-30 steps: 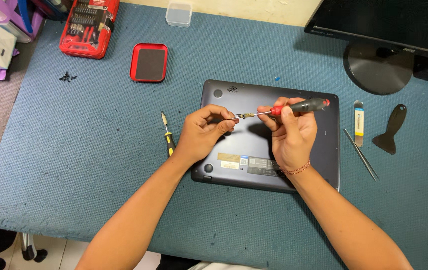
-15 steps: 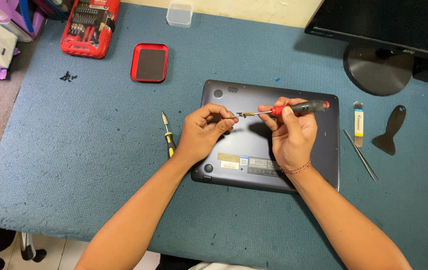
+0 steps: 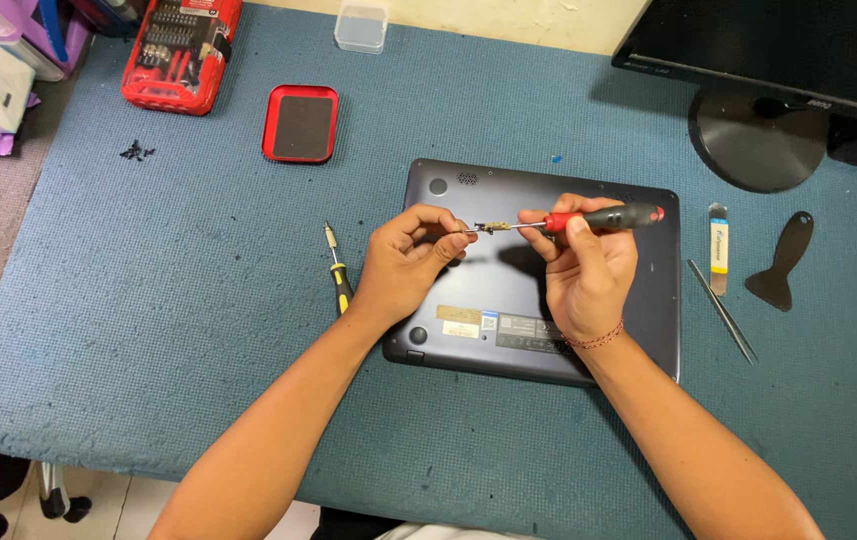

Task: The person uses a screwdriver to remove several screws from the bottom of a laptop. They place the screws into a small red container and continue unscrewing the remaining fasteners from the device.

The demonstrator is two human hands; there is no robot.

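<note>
Now, right hand (image 3: 583, 270): gripping red-black screwdriver (image 3: 588, 218), centre frame.
Left hand (image 3: 408, 262): pinching its tip.
Risk: bit slips, scratches laptop (image 3: 478, 290).

- 2 screwdrivers showing: red-black screwdriver (image 3: 598, 217) mid-frame, yellow-black screwdriver (image 3: 337, 270) left of it
- 1 laptop (image 3: 538, 300) lying centre
- 1 red tray (image 3: 301, 123), 1 red bit case (image 3: 182, 50), 1 clear box (image 3: 361, 26) sitting along the top
- 1 monitor (image 3: 778, 50) upper right
- 3 pry tools sitting right: metal spudger (image 3: 717, 248), black scraper (image 3: 781, 262), thin rod (image 3: 722, 311)
- 2 hands: left hand (image 3: 403, 262), right hand (image 3: 585, 275)

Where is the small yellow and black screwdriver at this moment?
In the head view, the small yellow and black screwdriver lies on the blue mat, just left of the left hand and of the upside-down laptop.
</note>
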